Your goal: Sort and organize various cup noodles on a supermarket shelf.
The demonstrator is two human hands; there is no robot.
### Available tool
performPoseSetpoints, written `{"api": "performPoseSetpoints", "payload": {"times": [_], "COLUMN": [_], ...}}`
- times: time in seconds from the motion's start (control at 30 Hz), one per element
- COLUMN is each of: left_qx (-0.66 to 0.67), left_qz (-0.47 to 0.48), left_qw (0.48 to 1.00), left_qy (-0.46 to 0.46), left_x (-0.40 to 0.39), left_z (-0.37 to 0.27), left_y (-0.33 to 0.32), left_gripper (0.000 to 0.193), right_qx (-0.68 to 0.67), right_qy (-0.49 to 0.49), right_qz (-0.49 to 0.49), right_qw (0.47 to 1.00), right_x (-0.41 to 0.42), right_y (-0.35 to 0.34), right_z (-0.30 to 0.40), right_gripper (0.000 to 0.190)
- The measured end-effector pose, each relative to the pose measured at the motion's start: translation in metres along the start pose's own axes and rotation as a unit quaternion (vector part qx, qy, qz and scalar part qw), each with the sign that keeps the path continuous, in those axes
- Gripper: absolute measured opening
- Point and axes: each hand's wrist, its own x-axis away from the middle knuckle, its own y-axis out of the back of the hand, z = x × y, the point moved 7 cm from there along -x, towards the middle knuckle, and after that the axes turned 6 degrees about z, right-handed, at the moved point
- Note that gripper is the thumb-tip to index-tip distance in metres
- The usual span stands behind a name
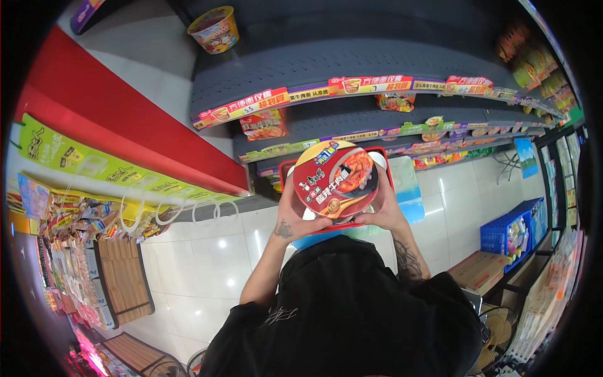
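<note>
A round instant noodle bowl with a dark red and yellow printed lid is held between both hands in front of my chest. My left hand grips its left side, the thumb at the near rim. On the opposite side my right hand holds it the same way. Beneath the bowl is a red basket, mostly hidden by the bowl and hands; white round shapes show in it. A similar noodle bowl stands on the dark upper shelf at the left.
Dark metal shelves with price strips run ahead, holding noodle packets. A red panel and hanging snack bags are at the left. At the right are a blue crate, a cardboard box and a fan.
</note>
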Motion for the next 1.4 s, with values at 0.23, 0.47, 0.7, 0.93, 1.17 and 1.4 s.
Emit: {"api": "performPoseSetpoints", "payload": {"times": [0.23, 0.47, 0.7, 0.93, 1.17, 1.4], "left_qx": [-0.024, -0.022, -0.059, -0.081, -0.094, -0.103], "left_qz": [0.007, -0.028, -0.134, -0.154, -0.176, -0.213], "left_qw": [1.0, 0.997, 0.972, 0.96, 0.961, 0.956], "left_qy": [-0.014, -0.072, -0.184, -0.22, -0.191, -0.174], "left_x": [0.008, 0.023, 0.025, 0.064, 0.095, 0.112], "left_z": [-0.024, -0.036, -0.09, -0.087, -0.08, -0.079], "left_y": [0.018, 0.05, 0.061, 0.083, 0.104, 0.122], "left_gripper": [0.119, 0.107, 0.093, 0.072, 0.061, 0.052], "right_qx": [0.127, 0.146, 0.21, 0.275, 0.288, 0.323], "right_qy": [-0.111, -0.046, 0.088, 0.225, 0.209, 0.157], "right_qz": [0.064, 0.045, 0.037, 0.055, 0.064, 0.05], "right_qw": [0.984, 0.987, 0.973, 0.933, 0.932, 0.932], "right_x": [-0.017, -0.051, -0.129, -0.327, -0.487, -0.54], "right_y": [-0.04, -0.081, -0.096, -0.12, -0.118, -0.123], "right_z": [0.014, 0.036, 0.09, 0.146, 0.148, 0.123], "right_gripper": [0.136, 0.14, 0.13, 0.112, 0.107, 0.11]}}
